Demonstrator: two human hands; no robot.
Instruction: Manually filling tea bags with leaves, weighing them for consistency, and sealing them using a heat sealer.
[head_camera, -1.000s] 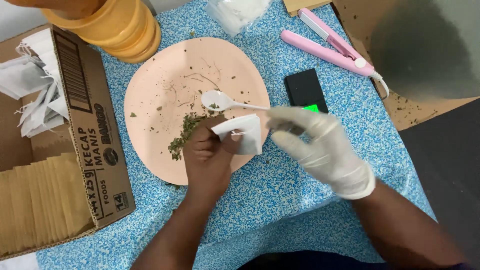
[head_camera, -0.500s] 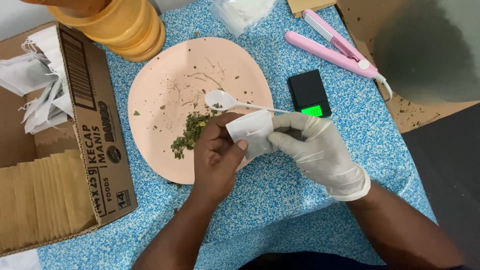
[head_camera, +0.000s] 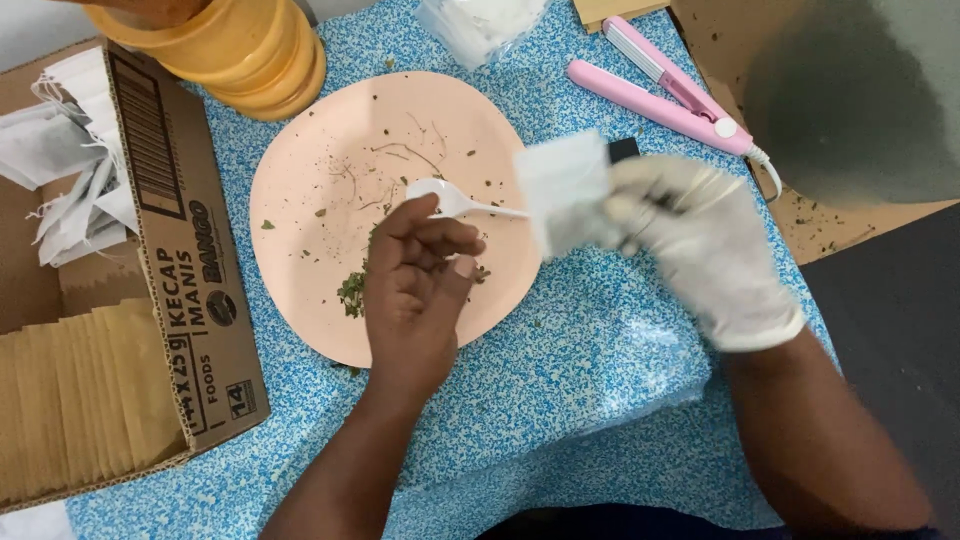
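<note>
- On the blue speckled surface (head_camera: 560, 400) a cardboard box (head_camera: 190, 290) sits at the left, with flat brown packets stacked inside and white ones heaped at its far end; those look finished, as far as one can judge.
- Beside the box, the round peach plate (head_camera: 330, 150) is mostly bare, strewn with crumbs and stems.
- Beyond the plate lies a pink sealer (head_camera: 665, 95), untouched, with a clear bag of white sachets (head_camera: 480, 25) near it.
- Over the plate's right edge, the gloved right hand (head_camera: 710, 250) pinches a white sachet (head_camera: 565, 190), lifted off the surface and blurred; whether it is filled or sealed cannot be told.
- The bare left hand (head_camera: 415, 285) hovers above the plate, fingers loosely curled and holding nothing.
- A white spoon (head_camera: 450, 200) rests on the plate, just past the left hand.
- Only a small pile of dried herbs (head_camera: 352, 292) is left, so the filling seems nearly over.
</note>
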